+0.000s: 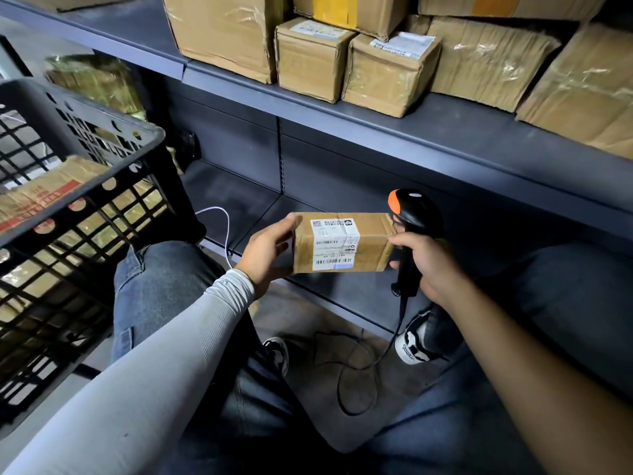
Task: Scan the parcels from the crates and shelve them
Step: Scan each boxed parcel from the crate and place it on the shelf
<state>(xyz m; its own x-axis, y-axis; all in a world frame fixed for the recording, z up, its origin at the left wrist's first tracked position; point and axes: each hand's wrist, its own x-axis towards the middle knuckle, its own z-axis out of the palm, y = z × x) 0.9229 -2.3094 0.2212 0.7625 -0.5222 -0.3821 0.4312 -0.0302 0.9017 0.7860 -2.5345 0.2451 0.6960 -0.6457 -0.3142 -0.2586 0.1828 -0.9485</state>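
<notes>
— Your left hand (pixel 265 250) grips the parcel (pixel 342 242) between your knees; your right hand (pixel 430 265) clutches the scanner (pixel 412 214).
— The risk?
— Scanner's beside the label, so it may misread.

The left hand (pixel 265 250) is covering the near end of the taped parcel (pixel 342 242), whose label print is reading too small to make out. The right hand (pixel 426 265) is hiding the barcode scanner (pixel 412 214) grip. The black crate (pixel 78 186) is running off the left edge, its lattice masking the boxes inside. The shelved cartons (pixel 390 73) are being cropped by the top edge.
</notes>
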